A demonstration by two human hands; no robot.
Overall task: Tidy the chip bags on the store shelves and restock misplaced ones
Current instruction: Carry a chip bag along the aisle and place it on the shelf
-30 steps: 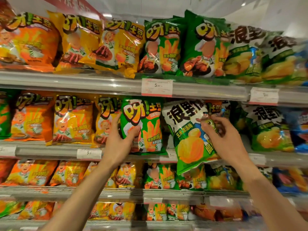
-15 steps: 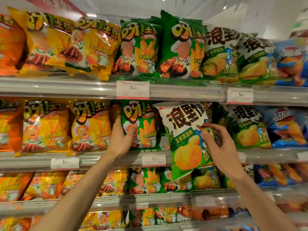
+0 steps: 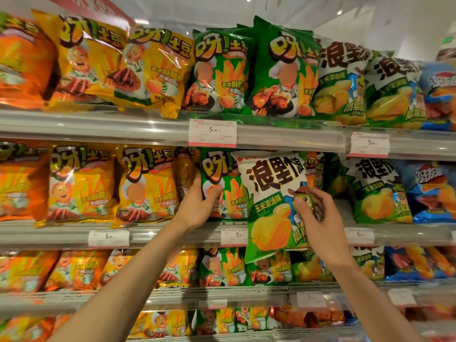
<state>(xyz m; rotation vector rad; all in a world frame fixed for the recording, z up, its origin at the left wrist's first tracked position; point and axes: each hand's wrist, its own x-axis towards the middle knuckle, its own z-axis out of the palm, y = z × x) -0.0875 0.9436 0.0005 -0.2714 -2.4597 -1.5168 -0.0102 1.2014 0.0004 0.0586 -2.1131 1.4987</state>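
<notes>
shop; tiered shelves of chip bags; price tags

Two bare forearms, no sleeves visible: left hand and right hand, slender, without rings, watch or gloves on the visible sides.

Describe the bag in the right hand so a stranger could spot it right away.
Find the second shelf from the top, just right of its middle price tag. The bag hangs tilted in front of the row, pinched by the right hand. Unlike the green fries bags beside it, its top is white with bold dark characters.
</notes>
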